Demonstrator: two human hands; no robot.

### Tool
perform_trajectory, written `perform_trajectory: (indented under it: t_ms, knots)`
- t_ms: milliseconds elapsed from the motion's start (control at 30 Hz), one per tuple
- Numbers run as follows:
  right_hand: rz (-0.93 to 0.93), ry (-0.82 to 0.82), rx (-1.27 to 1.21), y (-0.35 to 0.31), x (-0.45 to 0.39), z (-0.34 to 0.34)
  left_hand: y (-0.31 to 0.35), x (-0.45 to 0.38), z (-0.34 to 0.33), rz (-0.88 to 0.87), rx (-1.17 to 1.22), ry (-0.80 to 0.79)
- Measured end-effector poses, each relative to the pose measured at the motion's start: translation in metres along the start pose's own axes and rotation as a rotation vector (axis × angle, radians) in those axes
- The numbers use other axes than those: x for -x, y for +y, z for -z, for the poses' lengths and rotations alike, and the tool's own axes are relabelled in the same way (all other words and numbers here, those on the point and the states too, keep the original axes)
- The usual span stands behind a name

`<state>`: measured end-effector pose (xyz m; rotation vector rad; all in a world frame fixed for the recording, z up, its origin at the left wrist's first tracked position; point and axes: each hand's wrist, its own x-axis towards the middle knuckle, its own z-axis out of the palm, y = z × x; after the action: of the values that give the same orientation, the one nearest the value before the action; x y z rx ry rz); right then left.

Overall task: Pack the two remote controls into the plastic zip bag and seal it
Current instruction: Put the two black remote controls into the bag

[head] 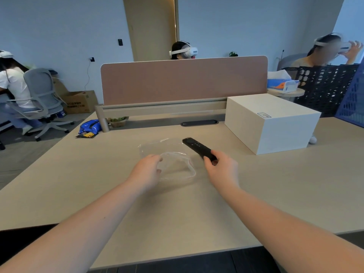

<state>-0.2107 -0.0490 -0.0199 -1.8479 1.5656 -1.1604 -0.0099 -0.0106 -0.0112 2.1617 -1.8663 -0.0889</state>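
Note:
A clear plastic zip bag (173,160) lies on the beige table (98,184), its mouth held wide toward me. My left hand (147,170) pinches the left edge of that mouth. My right hand (220,168) grips the near end of a black remote control (195,146), which points away and to the left, just right of the bag's opening. Only one remote is visible; the bag looks empty.
A large white box (271,123) stands on the table to the right of the remote. A brown desk divider (183,81) runs along the far edge. Blue snack packets (89,128) lie at the far left. Other people sit beyond the table.

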Motion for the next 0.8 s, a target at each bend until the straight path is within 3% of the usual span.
perform_trajectory:
  t_ms: [100,500,800]
  knots:
    - [0.081,-0.016,-0.110,-0.009,0.008,0.006,0.008,-0.002,0.001,0.017,-0.005,0.013]
    - [0.286,-0.028,-0.098,-0.008,0.024,0.022,0.011,-0.001,0.006,0.045,0.054,0.037]
    - [0.309,-0.126,0.074,-0.001,0.020,-0.009,0.026,0.010,-0.001,-0.120,0.092,-0.005]
